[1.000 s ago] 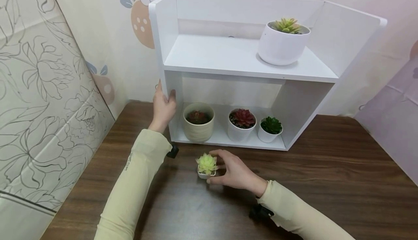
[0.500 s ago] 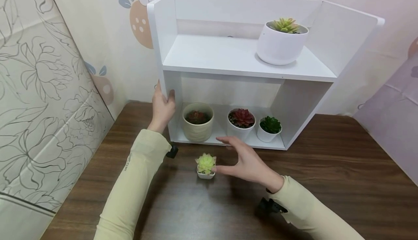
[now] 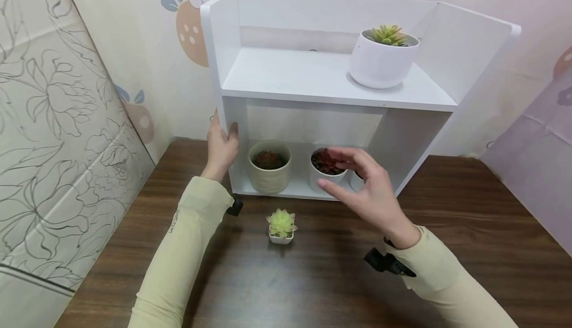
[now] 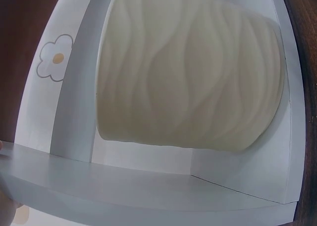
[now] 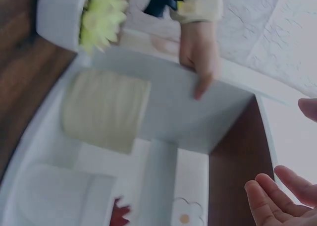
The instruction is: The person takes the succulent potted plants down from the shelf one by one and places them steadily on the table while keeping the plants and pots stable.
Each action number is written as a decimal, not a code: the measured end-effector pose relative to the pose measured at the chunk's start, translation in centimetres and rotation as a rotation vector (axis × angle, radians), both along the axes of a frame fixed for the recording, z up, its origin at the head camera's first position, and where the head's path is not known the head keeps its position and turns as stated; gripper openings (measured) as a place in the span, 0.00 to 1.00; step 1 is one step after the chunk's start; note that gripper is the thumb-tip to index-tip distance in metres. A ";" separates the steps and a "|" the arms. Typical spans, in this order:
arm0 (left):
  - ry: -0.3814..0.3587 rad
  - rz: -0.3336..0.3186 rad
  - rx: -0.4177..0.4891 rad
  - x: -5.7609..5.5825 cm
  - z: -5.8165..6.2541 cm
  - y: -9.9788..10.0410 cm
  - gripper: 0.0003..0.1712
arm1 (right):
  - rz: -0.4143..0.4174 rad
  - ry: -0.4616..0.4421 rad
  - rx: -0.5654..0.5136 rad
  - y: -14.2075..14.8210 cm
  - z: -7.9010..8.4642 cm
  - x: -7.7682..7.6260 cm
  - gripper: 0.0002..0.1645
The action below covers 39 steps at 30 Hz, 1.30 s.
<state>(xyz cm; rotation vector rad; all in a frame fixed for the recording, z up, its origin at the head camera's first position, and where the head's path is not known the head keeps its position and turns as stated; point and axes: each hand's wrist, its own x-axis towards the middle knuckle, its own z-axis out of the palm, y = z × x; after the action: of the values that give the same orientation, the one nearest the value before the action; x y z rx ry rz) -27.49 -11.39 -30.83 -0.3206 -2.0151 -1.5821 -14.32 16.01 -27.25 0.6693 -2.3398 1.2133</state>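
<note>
Currently, our left hand (image 3: 222, 150) grips the white two-tier shelf unit (image 3: 290, 72) by its side; our right hand (image 3: 370, 185), nearer, hovers with thumb and fingers apart, the round white pot of red succulent (image 3: 328, 169) upright beyond and leftward on the lower shelf (image 3: 300, 181).

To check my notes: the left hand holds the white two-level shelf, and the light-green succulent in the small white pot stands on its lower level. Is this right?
Not quite: the light-green succulent stands on the dark brown table, not in the white shelf; the head view shows this. The left hand does hold the shelf.
</note>
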 end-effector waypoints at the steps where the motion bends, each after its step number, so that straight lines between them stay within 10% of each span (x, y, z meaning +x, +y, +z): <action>1: 0.000 -0.003 0.001 0.0 0.0 0.0 0.25 | -0.014 -0.001 -0.009 0.2 0.3 0.0 0.32; 13: 0.032 -0.004 -0.023 0.0 -0.1 0.0 0.25 | -0.072 0.153 -0.225 1.6 3.6 -0.5 0.27; 24: 0.031 -0.004 -0.003 -0.1 -0.2 -0.1 0.26 | -0.295 0.215 -0.369 2.3 7.1 -2.8 0.37; 39: 0.044 -0.010 0.007 -0.1 -0.2 -0.1 0.25 | -0.418 0.036 -0.266 2.7 9.6 -5.6 0.59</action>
<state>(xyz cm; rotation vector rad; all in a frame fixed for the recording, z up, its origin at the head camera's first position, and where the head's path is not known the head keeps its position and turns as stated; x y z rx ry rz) -27.58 -11.48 -31.07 -0.3602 -1.9765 -1.5744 -19.90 18.76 -17.63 0.1027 -2.0924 1.2649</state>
